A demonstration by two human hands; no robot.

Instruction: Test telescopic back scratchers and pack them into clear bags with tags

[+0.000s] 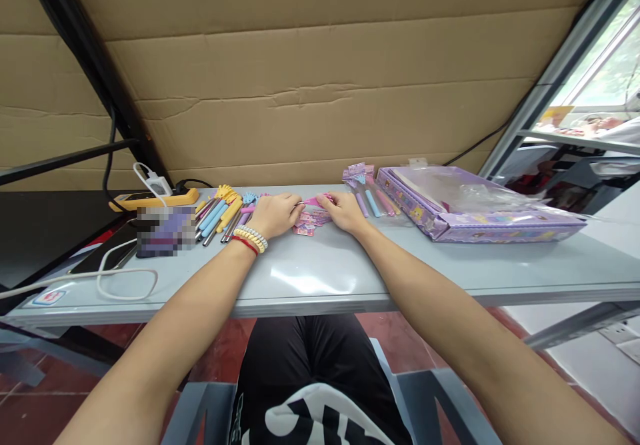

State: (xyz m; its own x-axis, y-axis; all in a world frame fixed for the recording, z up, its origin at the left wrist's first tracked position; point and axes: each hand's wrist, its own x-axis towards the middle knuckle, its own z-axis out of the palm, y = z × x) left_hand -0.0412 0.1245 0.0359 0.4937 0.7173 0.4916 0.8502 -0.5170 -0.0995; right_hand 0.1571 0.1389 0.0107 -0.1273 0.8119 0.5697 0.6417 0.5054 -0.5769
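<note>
My L hand [273, 215] & R hand [347, 212] pinch slim pink plastic stick [314, 201], centre – pink printed cards [311, 221] just near-side. Est. status: coloured pens in clear plastic sleeves [371, 201], right, done; loose multicoloured pens [214, 220], left, remain – qty. unclear.

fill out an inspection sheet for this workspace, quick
Surface: light grey tabletop, glare near the front edge
Job's things: pink item between the hands; pink cards beneath; loose coloured sticks left, bagged sticks right
Clutter: purple box with clear plastic on top
Grippers: left hand and right hand, both holding the pink item
Cables: white cable looped at left
Surroundings: cardboard behind; red floor tiles below
</note>
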